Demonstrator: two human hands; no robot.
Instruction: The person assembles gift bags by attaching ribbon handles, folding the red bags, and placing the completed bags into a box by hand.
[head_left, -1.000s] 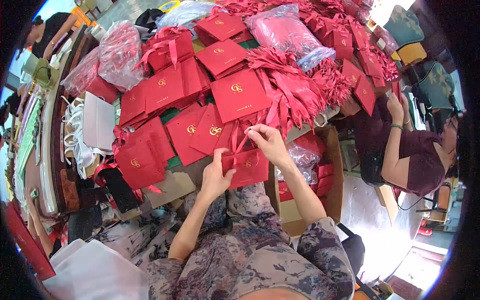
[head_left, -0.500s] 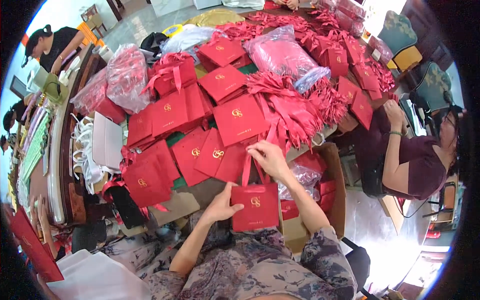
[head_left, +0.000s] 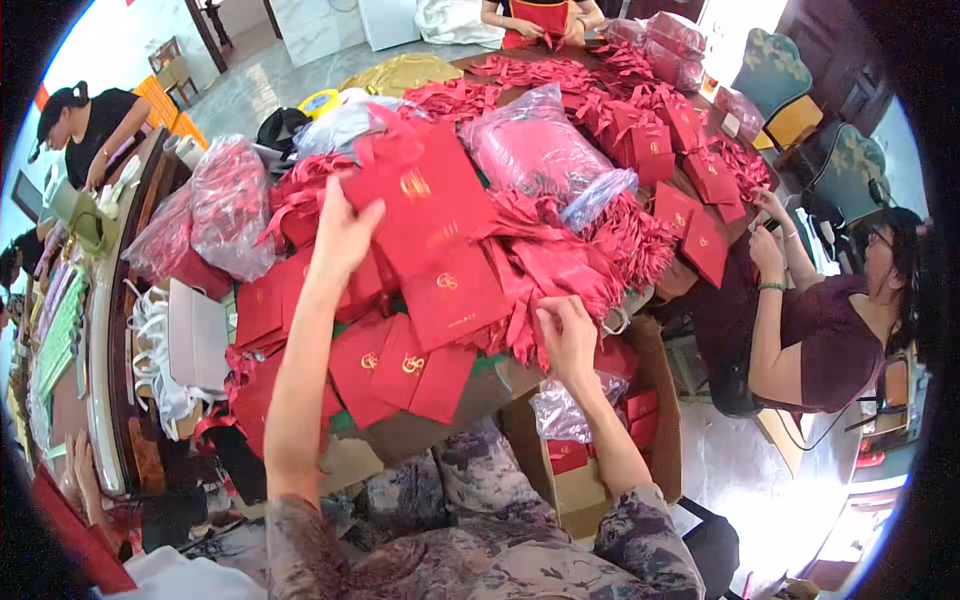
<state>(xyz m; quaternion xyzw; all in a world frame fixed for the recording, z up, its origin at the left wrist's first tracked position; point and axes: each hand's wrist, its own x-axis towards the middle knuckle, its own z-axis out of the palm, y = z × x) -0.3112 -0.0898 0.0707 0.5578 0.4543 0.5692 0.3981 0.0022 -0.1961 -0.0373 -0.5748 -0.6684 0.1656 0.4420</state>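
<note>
A small red paper gift bag (head_left: 425, 195) with a gold emblem is raised over the pile, a little blurred. My left hand (head_left: 345, 230) is closed on its left edge, and its ribbon handle flops at the top. Below it lie flat red bags (head_left: 455, 290) in overlapping stacks. My right hand (head_left: 568, 335) has its fingers pinched at the near end of a heap of red ribbons (head_left: 560, 265), on a ribbon there.
Plastic-wrapped red bundles (head_left: 540, 135) lie mid-table. An open cardboard box (head_left: 655, 400) with red bags and clear plastic stands by my right arm. A seated person (head_left: 825, 320) works at the right, with others at the left and far end. White ribboned bags (head_left: 200, 335) stand left.
My left hand has carried the red gift bag from near my lap up and away over the pile. My right hand has let go of its handle and moved right to the ribbons.
</note>
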